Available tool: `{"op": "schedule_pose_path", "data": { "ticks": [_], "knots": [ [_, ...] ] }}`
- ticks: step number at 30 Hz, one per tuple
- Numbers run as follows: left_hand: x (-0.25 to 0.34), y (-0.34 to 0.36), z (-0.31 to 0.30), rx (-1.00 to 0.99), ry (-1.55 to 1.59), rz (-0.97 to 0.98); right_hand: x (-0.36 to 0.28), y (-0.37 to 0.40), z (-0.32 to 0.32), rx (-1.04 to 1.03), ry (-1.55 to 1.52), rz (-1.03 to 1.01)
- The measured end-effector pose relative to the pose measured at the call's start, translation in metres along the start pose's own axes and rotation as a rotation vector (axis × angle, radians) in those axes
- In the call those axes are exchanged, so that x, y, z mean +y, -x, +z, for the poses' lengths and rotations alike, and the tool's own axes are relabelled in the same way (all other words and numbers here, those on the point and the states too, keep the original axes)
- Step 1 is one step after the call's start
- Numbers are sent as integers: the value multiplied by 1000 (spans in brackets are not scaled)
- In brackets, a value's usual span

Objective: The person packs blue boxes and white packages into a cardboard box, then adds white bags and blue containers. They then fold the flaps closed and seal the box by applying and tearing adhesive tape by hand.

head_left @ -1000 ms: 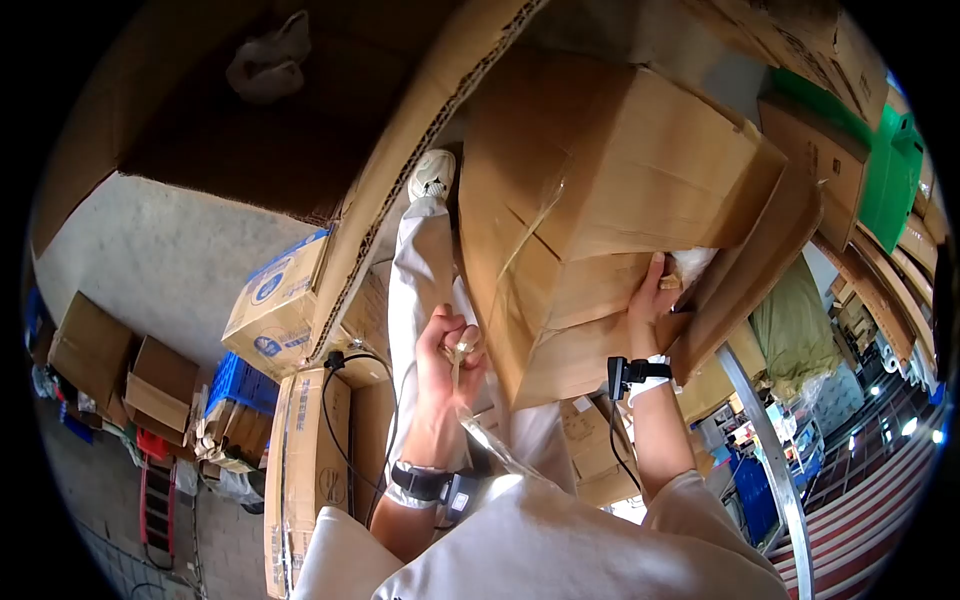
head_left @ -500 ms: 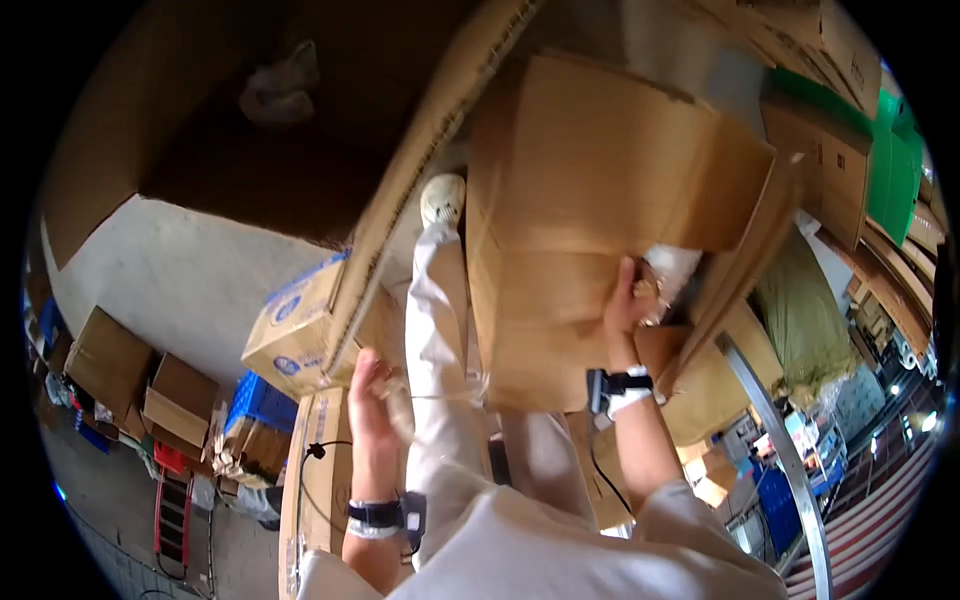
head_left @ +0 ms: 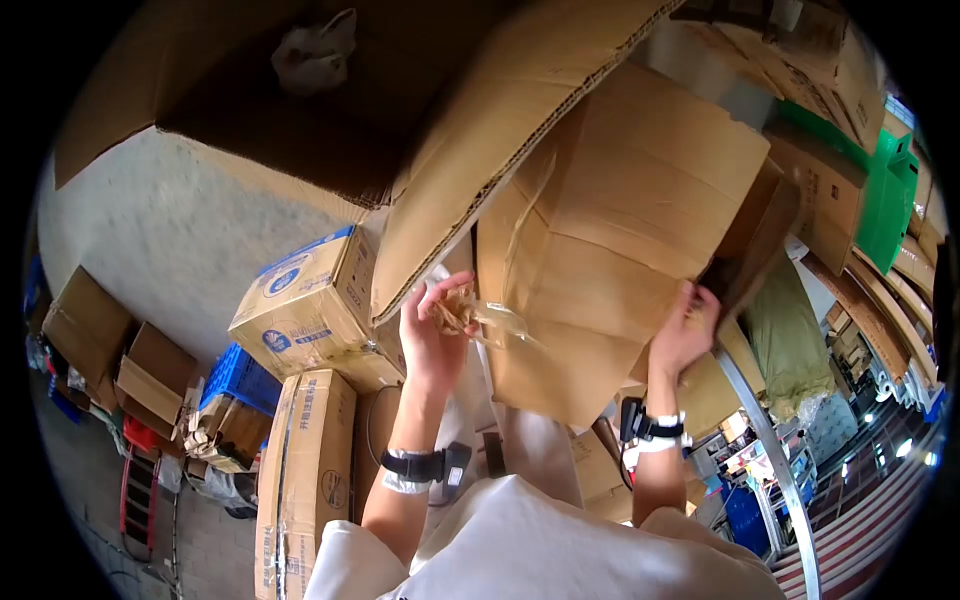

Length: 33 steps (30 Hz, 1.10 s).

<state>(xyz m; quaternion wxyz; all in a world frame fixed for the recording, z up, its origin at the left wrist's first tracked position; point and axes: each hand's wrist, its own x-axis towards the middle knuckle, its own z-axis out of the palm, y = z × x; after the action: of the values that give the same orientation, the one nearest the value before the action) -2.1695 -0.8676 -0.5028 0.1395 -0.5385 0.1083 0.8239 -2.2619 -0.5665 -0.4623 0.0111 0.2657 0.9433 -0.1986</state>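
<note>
In the head view my left hand [head_left: 435,325] is closed around a crumpled wad of brownish clear packing tape [head_left: 457,308]. A loose strip of tape [head_left: 505,320] trails from it toward the cardboard box [head_left: 640,190] in front of me. My right hand [head_left: 686,335] has its fingers curled at the box's right lower edge, gripping the cardboard; part of the fingers is hidden. The box stands tilted, with creased brown panels. Over its left side leans a large cardboard flap [head_left: 480,160], close to my left hand.
A big open carton at upper left holds a white plastic bag [head_left: 315,55]. Printed cartons [head_left: 300,310] stand left of my legs, near a blue crate [head_left: 240,380]. At right are a metal rail [head_left: 770,440], a green bin [head_left: 890,195] and a draped olive cover [head_left: 785,335].
My left hand has risen from beside my leg to the box's left side. My right hand has shifted right along the box, which has tilted. The large flap now covers more of my leg.
</note>
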Motion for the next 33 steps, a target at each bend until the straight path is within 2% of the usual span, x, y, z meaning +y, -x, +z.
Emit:
{"op": "schedule_pose_path", "data": {
  "ticks": [2,4,5,7,9,10,11,14,16,18,19,20,21,22,23,25,27,28,31,33],
  "knots": [
    [-8,12,4,-11,45,9,-18,6,-27,185,-87,-59],
    [-22,25,6,-61,62,-38,-49,33,-48,72,-108,-201],
    [-28,34,16,-73,62,-69,-48,53,-58,-204,-118,-288],
    [-45,51,29,-157,45,-89,-103,71,-70,-315,23,-585],
    [-58,69,45,-180,-53,-49,-107,82,-68,-339,89,-606],
    [-56,79,49,-201,-126,-66,-93,82,-69,-270,140,-590],
    [-59,85,48,-245,-101,-79,-85,75,-68,-185,96,-518],
    [-65,101,50,-287,-166,-69,-76,47,-86,-163,228,-378],
    [-72,110,50,-310,-169,-74,-67,68,-105,-295,-25,-412],
    [-81,123,49,-383,-125,-118,-83,86,-115,-557,-61,-591],
    [-87,129,47,-424,-106,-144,-111,98,-115,-744,37,-754],
    [-97,137,46,-348,-138,-69,-96,109,-108,-780,-5,-734],
    [-106,139,34,-349,-91,-74,-72,119,-95,-820,-46,-715],
    [-108,143,22,-379,33,-145,-54,123,-84,-701,-100,-650],
    [-113,150,10,-403,156,-215,-41,122,-81,-729,-91,-645],
    [-119,169,-1,-355,29,-203,-14,123,-82,-778,-76,-604],
    [-131,182,-26,-353,-131,-174,25,123,-80,-636,-45,-593],
    [-136,187,-45,-339,-53,-155,40,118,-76,-564,-33,-600],
    [-151,175,-110,-98,-254,80,79,112,-73,-528,17,-496],
    [-153,157,-141,145,-146,172,89,119,-74,-540,7,-469]
  ]
}}
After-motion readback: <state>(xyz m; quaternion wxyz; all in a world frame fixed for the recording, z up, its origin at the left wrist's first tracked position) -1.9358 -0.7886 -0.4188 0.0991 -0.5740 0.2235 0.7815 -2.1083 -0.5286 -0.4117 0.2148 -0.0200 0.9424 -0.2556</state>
